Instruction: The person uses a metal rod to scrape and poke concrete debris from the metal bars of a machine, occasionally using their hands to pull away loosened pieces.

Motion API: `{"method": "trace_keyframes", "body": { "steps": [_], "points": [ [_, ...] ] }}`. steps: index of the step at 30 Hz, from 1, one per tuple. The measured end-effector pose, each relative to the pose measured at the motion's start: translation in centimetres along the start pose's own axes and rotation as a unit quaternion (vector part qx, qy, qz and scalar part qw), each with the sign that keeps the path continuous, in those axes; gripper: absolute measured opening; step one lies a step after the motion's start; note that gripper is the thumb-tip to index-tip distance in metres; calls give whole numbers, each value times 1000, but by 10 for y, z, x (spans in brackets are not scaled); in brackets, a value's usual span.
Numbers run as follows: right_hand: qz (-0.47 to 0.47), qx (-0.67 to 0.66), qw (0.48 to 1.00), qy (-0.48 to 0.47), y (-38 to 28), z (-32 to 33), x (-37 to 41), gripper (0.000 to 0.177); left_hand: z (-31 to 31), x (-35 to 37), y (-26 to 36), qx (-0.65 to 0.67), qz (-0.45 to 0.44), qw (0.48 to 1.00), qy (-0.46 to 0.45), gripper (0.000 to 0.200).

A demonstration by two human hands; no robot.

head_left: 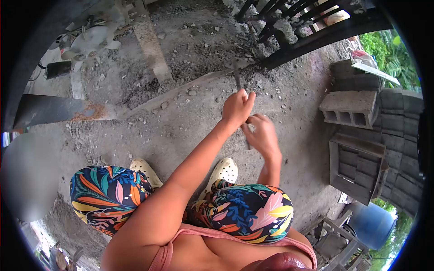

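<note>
My left hand (237, 108) is closed round a thin, dark, rod-like tool (237, 76), whose far part points up toward the rubble by the black metal bars. Just below and to the right is my right hand (263, 135), slightly blurred, with its fingers curled near the tool's lower part. A thin piece shows beneath it, but whether this belongs to the same tool is unclear. Both hands are above the grey ground (190, 131), in front of my knees.
Black metal bars (316, 38) with broken concrete stand at the upper right. A hollow block (348, 108), a wooden frame (357, 167) and a blue drum (371, 225) are at right. A rusty metal beam (58, 109) and a fan (90, 41) lie left.
</note>
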State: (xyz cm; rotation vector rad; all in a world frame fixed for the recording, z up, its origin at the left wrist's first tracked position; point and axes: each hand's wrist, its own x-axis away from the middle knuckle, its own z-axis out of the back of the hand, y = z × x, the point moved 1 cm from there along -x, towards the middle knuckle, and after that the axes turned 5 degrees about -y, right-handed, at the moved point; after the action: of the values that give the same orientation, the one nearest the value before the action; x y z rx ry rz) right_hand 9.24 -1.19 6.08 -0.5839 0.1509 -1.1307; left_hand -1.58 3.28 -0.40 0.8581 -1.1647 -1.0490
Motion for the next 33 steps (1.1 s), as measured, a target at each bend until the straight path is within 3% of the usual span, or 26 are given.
{"method": "trace_keyframes", "body": {
  "steps": [1, 3, 4, 5, 7, 9, 10, 11, 12, 13, 14, 15, 17, 18, 19, 20, 21, 23, 24, 25, 27, 28, 30, 31, 33],
  "points": [
    [19, 41, 998, 53, -4, 17, 1, 24, -2, 3, -4, -26, -46, 998, 30, 46],
    [-28, -32, 992, 117, 0, 32, 3, 26, -6, -1, -12, -7, -43, 999, 23, 43],
    [-62, -115, 989, 73, -4, 38, 3, 27, -7, -3, -17, 72, -9, 997, -2, 43],
    [-65, -114, 989, 70, -3, 34, 0, 27, -8, -5, -21, 151, 26, 988, -25, 44],
    [-30, -58, 994, -88, -8, 18, -8, 28, 0, -3, -24, 107, -9, 994, -13, 44],
    [-13, -46, 991, -123, -11, 14, -7, 27, 4, -4, -26, 221, 69, 968, -92, 42],
    [-20, -285, 952, -107, -9, 11, 1, 26, 0, -5, -24, 358, 75, 925, -106, 41],
    [-34, -511, 855, -86, -4, 6, 10, 26, 0, -5, -25, 357, 84, 925, -102, 41],
    [-10, -530, 845, -61, 11, 9, 17, 25, 5, -4, -13, 379, 89, 901, -191, 41],
    [-6, -523, 851, 41, 16, 12, 18, 22, 12, -3, 0, 396, 90, 870, -281, 40],
    [-27, -386, 911, 145, 27, 17, 18, 20, 19, 0, 13, 391, 94, 871, -281, 40],
    [15, -152, 959, 238, 30, 24, 11, 23, 23, 7, 26, 393, 133, 847, -333, 40],
    [19, 119, 971, 207, 36, 31, 10, 27, 24, 13, 34, 397, 170, 816, -385, 41],
    [20, 121, 971, 207, 50, 29, 14, 27, 26, 13, 35, 407, 179, 793, -417, 41],
    [-37, 41, 995, 81, 74, 17, 20, 25, 27, 13, 35, 416, 189, 769, -447, 41],
    [-94, -41, 994, -48, 89, 5, 26, 23, 28, 11, 33, 425, 198, 765, -441, 42],
    [-93, -40, 994, -50, 90, 0, 28, 23, 29, 9, 31, 427, 197, 765, -440, 42],
    [-206, -269, 932, -127, 94, -16, 31, 24, 34, -1, 22, 526, 217, 717, -403, 47],
    [-191, -317, 927, -62, 95, -30, 34, 30, 33, -13, 4, 605, 171, 663, -408, 50],
    [-192, -318, 926, -64, 96, -43, 33, 30, 36, -19, 1, 605, 172, 662, -406, 50],
    [-230, -274, 934, 9, 100, -68, 27, 31, 43, -25, -8, 611, 190, 757, -132, 47],
    [-231, -274, 933, 9, 102, -83, 23, 31, 45, -28, -15, 611, 190, 757, -132, 47],
    [-259, -193, 946, 27, 97, -101, 12, 31, 52, -31, -26, 641, 218, 736, 1, 42],
    [-254, -192, 947, 26, 92, -100, 6, 31, 53, -36, -29, 643, 214, 735, 3, 42],
    [-246, -283, 919, 119, 73, -92, 5, 33, 54, -34, -39, 638, 229, 735, 6, 40]
  ]
}}
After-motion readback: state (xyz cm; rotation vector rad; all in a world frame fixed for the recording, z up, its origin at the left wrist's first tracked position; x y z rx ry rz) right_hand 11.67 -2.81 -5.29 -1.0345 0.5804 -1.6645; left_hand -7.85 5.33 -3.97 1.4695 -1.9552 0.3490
